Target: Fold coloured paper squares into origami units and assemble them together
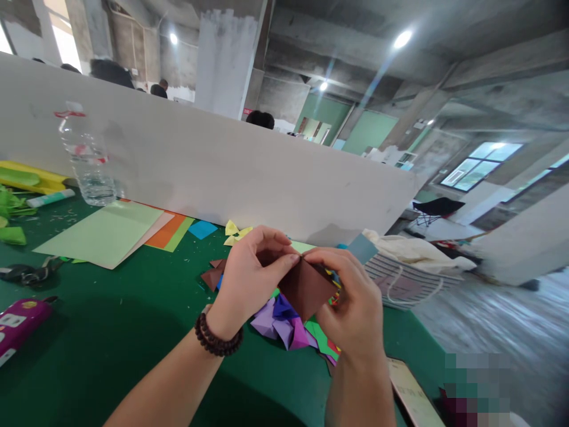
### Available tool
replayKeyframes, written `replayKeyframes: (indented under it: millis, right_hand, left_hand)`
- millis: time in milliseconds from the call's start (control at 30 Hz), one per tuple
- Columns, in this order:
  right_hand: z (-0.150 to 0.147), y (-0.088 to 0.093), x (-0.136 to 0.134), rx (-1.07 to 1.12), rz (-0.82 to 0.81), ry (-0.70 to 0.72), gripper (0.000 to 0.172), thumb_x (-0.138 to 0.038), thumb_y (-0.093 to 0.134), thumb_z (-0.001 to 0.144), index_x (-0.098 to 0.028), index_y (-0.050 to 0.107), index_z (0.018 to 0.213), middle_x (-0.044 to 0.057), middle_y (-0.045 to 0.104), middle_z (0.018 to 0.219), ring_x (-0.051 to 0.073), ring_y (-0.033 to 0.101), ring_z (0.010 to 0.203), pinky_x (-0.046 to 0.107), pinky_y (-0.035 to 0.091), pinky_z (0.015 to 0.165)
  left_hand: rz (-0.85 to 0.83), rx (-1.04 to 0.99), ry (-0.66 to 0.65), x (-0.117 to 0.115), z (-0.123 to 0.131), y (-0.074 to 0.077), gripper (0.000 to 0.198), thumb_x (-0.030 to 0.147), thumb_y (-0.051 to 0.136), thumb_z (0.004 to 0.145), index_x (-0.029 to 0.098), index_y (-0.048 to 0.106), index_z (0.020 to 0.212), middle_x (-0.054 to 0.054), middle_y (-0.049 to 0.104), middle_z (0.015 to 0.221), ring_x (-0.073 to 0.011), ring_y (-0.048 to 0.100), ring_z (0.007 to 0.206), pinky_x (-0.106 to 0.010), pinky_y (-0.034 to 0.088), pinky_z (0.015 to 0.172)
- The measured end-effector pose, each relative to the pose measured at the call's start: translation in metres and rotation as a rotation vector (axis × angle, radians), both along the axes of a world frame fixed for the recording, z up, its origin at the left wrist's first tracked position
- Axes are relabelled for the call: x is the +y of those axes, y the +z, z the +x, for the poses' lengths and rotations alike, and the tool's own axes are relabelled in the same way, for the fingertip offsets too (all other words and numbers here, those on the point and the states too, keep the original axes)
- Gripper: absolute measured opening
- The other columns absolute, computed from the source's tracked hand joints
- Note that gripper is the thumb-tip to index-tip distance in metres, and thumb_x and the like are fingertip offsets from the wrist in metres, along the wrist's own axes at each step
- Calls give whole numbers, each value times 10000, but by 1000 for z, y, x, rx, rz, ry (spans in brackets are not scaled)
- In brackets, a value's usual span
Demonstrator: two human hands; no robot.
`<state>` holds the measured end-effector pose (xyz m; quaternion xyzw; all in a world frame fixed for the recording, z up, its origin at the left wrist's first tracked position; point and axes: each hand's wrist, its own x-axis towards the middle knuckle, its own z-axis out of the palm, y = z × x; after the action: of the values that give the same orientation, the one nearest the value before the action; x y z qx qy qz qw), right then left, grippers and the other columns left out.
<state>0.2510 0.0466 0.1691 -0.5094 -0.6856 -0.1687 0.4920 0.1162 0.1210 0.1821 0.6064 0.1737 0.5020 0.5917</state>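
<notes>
Between my two hands is a folded piece of brown paper, raised above the green table. My left hand, with a dark bead bracelet at its wrist, pinches the paper's upper edge between thumb and fingers. On the other side, my right hand grips the same edge, fingertips almost meeting those of the left. Below the hands lies a pile of folded paper pieces in purple, blue, magenta and green, partly hidden. More brown folded paper shows beside my left hand.
Coloured paper sheets lie at the left, near a water bottle by the white partition. A glue stick, black-handled tool and magenta device sit farther left. A striped bag and phone are at right.
</notes>
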Motion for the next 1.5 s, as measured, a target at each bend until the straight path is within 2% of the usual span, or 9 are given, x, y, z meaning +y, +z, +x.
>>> replayKeyframes:
  millis: [467, 700, 967, 1067, 1133, 1233, 1333, 1400, 1500]
  right_hand:
    - [-1, -3, 1, 119, 57, 36, 266, -157, 584, 740, -235, 614, 993, 46, 643, 962, 225, 609, 911, 365, 492, 764]
    - [0, -4, 4, 148, 173, 29, 214, -191, 639, 757, -234, 643, 967, 60, 658, 967, 236, 625, 918, 383, 510, 777]
    - [0, 0, 1, 50, 99, 5, 202, -173, 606, 768, -233, 641, 957, 60, 663, 997, 228, 633, 928, 381, 513, 795]
    - [1, -4, 2, 93, 58, -3, 230, -172, 608, 735, -234, 635, 955, 45, 668, 957, 224, 638, 893, 362, 521, 757]
    - [3, -9, 4, 207, 55, -60, 233, -154, 597, 722, -232, 637, 938, 28, 677, 897, 205, 645, 824, 324, 524, 693]
    - [7, -13, 7, 369, 85, -184, 196, -152, 592, 735, -216, 647, 912, 10, 682, 801, 170, 635, 690, 268, 500, 582]
    - [9, -12, 8, 416, 76, -246, 120, -203, 612, 770, -199, 653, 882, 6, 673, 744, 151, 611, 621, 242, 472, 527]
    - [9, -10, 8, 434, 39, -257, 98, -255, 613, 808, -197, 656, 874, 6, 671, 724, 144, 606, 598, 235, 468, 511]
    - [10, -9, 8, 457, -29, -262, 150, -335, 630, 827, -199, 658, 883, 15, 687, 734, 153, 625, 596, 241, 488, 501]
  left_hand:
    - [-146, -50, -123, 1, -2, 1, 171, 198, 713, 737, 166, 588, 848, -6, 681, 773, -98, 652, 737, -213, 512, 714]
    - [112, 176, -59, -1, -4, 1, 75, 218, 619, 805, 167, 666, 835, -54, 692, 874, -150, 655, 826, -265, 532, 741]
    - [299, 276, 134, -2, -6, 0, 106, 203, 584, 802, 191, 665, 735, -31, 680, 786, -152, 634, 761, -246, 531, 658]
    - [241, 243, 117, -1, -5, 2, 109, 206, 599, 798, 187, 667, 716, -28, 688, 755, -147, 641, 734, -235, 525, 642]
    - [148, 182, 30, 0, -5, 4, 131, 261, 604, 820, 180, 678, 749, -36, 703, 775, -148, 657, 742, -236, 531, 649]
    - [-11, 74, -144, 0, -6, 6, 226, 322, 659, 801, 175, 670, 973, -60, 720, 856, -166, 685, 807, -247, 549, 679]
    - [-82, 59, -279, 1, -7, 6, 499, 200, 747, 712, 182, 567, 1177, -72, 724, 918, -183, 697, 855, -267, 564, 718]
    - [-75, 68, -277, 1, -6, 4, 497, 130, 714, 728, 182, 542, 1190, -73, 719, 949, -182, 696, 892, -278, 568, 759]
    - [-73, 50, -180, 3, -1, 1, 315, 114, 601, 816, 169, 563, 1123, -65, 708, 936, -164, 696, 895, -286, 572, 799]
